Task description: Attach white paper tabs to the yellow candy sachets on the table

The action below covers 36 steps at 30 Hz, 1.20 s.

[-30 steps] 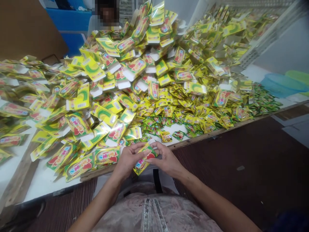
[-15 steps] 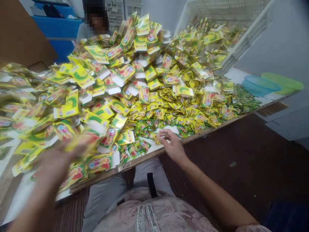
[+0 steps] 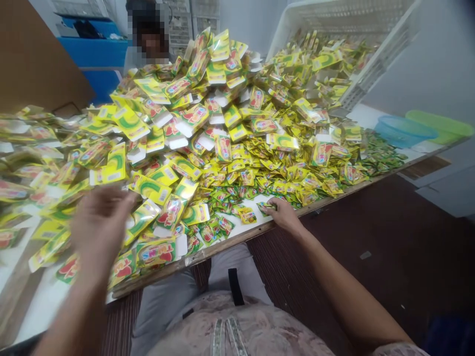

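My right hand (image 3: 285,213) is at the table's front edge, with thumb and fingers pinched on a small green sachet (image 3: 264,208). Just left of it lies a yellow sachet (image 3: 247,215) on the white tabletop. Blurred by motion, my left hand (image 3: 102,222) hovers over a heap of small yellow-and-green printed boxes (image 3: 148,188). Its fingers look bent, but the smear hides whether anything is in them. Under and beside it are more boxes, one of them a flat-lying box (image 3: 156,252) with a white flap open.
A large pile of yellow sachets (image 3: 274,168) spreads along the middle. Behind it, a tilted white crate (image 3: 386,54) spills boxes and sachets. At right are green sachets (image 3: 382,153), a blue basin (image 3: 404,132) and a green basin (image 3: 441,127). A person (image 3: 148,44) sits across.
My left hand no longer shows the yellow box that was in it, and it has pulled up into a bent pose. My right hand has moved right and closed on a green sachet.
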{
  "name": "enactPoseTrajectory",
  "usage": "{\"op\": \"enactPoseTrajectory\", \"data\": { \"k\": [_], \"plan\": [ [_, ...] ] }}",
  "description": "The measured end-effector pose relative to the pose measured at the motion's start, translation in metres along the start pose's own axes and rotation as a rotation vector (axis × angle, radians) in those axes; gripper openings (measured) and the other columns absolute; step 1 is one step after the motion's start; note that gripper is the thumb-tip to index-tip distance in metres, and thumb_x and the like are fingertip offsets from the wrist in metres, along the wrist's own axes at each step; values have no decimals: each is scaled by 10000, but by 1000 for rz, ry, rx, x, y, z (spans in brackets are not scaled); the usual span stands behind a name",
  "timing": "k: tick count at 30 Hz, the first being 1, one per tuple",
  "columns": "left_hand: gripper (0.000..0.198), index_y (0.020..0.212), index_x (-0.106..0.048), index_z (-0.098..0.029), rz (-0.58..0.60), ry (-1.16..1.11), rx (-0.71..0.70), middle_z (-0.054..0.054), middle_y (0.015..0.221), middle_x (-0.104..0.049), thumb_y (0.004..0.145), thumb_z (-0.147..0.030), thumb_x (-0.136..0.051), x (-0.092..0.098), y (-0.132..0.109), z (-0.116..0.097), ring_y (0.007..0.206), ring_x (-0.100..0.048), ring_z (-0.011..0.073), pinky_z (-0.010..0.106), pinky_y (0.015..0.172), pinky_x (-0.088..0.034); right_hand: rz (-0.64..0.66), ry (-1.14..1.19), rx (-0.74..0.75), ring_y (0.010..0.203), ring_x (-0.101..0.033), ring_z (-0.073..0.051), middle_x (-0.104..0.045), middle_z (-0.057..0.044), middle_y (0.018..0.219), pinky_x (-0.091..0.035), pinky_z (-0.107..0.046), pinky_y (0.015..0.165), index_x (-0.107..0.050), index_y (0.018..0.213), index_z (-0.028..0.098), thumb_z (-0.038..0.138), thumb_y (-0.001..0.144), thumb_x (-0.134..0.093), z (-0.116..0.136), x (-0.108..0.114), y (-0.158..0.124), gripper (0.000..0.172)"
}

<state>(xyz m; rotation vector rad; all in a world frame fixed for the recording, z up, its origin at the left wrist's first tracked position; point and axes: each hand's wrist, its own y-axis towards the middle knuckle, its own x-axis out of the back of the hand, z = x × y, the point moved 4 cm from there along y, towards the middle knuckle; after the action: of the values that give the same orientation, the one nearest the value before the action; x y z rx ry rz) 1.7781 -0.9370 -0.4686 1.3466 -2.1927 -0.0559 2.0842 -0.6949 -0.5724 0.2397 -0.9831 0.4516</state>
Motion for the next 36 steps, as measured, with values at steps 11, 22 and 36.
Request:
{"op": "enactPoseTrajectory", "data": {
  "k": [11,22,36],
  "plan": [
    [167,839,-683,-191,717,235,-39,31,739,-699,838,-222,-519,-156,-80,-2,668,-609,174,248,610,-359,225,112,50,669,-501,-165,-580,-2,669,-351,-244,607,-610,693,197,423,658,-655,32,-38,-4,233],
    [272,978,-643,-73,763,532,-348,188,1050,-603,762,-238,-646,-200,-83,-18,1024,-547,310,379,844,-428,6,375,-40,682,-558,-200,-643,-21,723,-407,-307,666,-681,877,207,461,720,-532,23,-35,-4,334],
    [117,840,-582,-169,607,-333,112,19,709,-633,729,-197,-606,-186,-54,16,644,-588,155,247,599,-429,-32,816,-29,620,-516,-139,-617,-5,671,-385,-250,578,-619,722,167,505,622,-716,41,-18,-17,366]
  ]
}}
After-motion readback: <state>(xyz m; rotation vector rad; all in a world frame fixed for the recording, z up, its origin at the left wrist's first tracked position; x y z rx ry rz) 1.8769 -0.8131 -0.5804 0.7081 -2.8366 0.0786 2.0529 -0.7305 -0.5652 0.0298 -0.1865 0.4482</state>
